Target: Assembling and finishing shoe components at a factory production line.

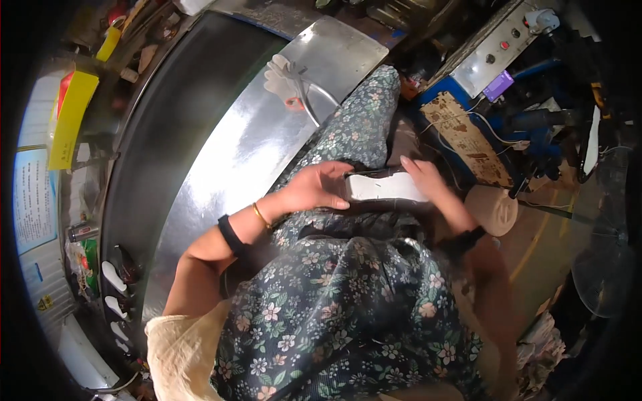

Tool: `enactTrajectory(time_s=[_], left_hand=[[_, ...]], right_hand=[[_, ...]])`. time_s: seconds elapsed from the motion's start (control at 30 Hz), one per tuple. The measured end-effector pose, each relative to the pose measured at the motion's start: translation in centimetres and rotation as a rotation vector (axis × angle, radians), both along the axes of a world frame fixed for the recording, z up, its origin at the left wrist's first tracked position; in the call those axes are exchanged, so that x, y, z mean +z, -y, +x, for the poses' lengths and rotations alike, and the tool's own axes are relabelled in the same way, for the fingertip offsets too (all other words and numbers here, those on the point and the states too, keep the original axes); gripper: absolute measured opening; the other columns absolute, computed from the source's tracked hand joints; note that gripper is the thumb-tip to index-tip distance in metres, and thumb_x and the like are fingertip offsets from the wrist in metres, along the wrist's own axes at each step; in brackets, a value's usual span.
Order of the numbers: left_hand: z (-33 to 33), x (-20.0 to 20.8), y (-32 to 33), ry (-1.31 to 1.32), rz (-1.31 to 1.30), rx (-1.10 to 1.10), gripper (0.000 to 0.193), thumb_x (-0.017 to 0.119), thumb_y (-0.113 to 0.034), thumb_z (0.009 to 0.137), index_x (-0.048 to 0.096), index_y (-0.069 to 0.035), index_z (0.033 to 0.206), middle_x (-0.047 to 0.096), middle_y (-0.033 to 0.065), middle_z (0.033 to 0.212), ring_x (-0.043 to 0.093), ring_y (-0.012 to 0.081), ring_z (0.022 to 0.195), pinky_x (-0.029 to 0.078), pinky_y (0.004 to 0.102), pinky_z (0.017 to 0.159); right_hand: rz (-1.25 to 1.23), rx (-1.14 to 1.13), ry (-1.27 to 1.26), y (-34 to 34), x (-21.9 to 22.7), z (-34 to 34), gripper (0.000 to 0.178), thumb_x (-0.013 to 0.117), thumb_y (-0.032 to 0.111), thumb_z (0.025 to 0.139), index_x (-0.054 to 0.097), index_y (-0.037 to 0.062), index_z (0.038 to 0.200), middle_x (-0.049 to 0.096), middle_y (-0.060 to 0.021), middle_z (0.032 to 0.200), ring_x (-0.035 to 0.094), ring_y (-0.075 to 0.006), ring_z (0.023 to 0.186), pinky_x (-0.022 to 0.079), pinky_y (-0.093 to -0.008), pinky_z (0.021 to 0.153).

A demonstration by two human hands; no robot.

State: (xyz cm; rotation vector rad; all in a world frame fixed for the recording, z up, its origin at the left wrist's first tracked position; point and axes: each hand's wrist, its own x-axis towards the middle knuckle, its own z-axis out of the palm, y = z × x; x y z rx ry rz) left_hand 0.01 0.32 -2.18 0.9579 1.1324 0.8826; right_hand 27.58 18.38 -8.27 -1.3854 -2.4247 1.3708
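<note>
Across my lap I hold a dark shoe upper point(388, 188) bottom up, its white insole facing me. My left hand point(314, 187) grips one end, with the thumb along the near edge. At the other end, my right hand point(428, 183) is closed around the side; some of its fingers are hidden. A dark floral apron point(328, 307) covers my lap under the shoe. Beyond my left hand, on the shiny metal ledge, lies a pale glove point(284, 77) beside metal-handled pincers point(314, 100).
A black conveyor belt point(167, 120) curves along my left behind the metal ledge point(227, 154). Several dark shoes with white bottoms point(114, 277) stand at the lower left. To the right are a machine with a control panel point(498, 53) and a beige roll point(493, 209).
</note>
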Motion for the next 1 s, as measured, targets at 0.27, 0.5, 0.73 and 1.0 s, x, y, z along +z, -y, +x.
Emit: enactTrajectory(time_s=[0.27, 0.5, 0.73, 1.0], left_hand=[[-1.0, 2.0, -12.4, 0.535, 0.108, 0.536, 0.052, 0.034, -0.047, 0.103, 0.060, -0.005, 0.117, 0.066, 0.0069, 0.106, 0.062, 0.0170, 0.093, 0.051, 0.0344, 0.085], [-0.2, 0.2, -13.0, 0.502, -0.210, 0.477, 0.054, 0.036, -0.048, 0.102, 0.060, -0.003, 0.119, 0.066, 0.0093, 0.111, 0.063, 0.0190, 0.096, 0.050, 0.0339, 0.088], [-0.1, -1.0, -13.4, -0.536, -0.046, 0.585, 0.060, 0.033, -0.041, 0.099, 0.063, 0.010, 0.103, 0.057, 0.0393, 0.106, 0.052, 0.0481, 0.112, 0.041, 0.0432, 0.097], [2.5, -2.0, -8.2, -0.487, 0.171, 0.566, 0.056, 0.031, -0.046, 0.104, 0.059, 0.001, 0.119, 0.064, 0.0234, 0.112, 0.061, 0.0347, 0.105, 0.046, 0.0395, 0.093]], right_hand=[[-0.125, -0.269, -0.409, 5.9, 8.6, -5.7, 0.051, 0.042, 0.044, 0.103, 0.060, 0.0024, 0.080, 0.060, -0.0021, 0.073, 0.052, -0.0087, 0.066, 0.044, -0.0258, 0.062], [-0.622, -0.428, -0.598, -3.4, 7.0, -15.1, 0.056, 0.037, 0.048, 0.102, 0.065, -0.0003, 0.106, 0.067, -0.0066, 0.098, 0.060, -0.0164, 0.088, 0.047, -0.0326, 0.080], [0.503, 0.166, 0.095, -3.4, 8.4, -17.0, 0.036, 0.046, 0.028, 0.097, 0.062, -0.0036, 0.101, 0.064, -0.0249, 0.096, 0.063, -0.0345, 0.095, 0.051, -0.0418, 0.081], [-0.722, -0.292, -0.927, -3.6, 3.1, -14.8, 0.049, 0.033, 0.035, 0.104, 0.064, -0.0013, 0.098, 0.068, -0.0129, 0.098, 0.063, -0.0206, 0.089, 0.048, -0.0318, 0.089]])
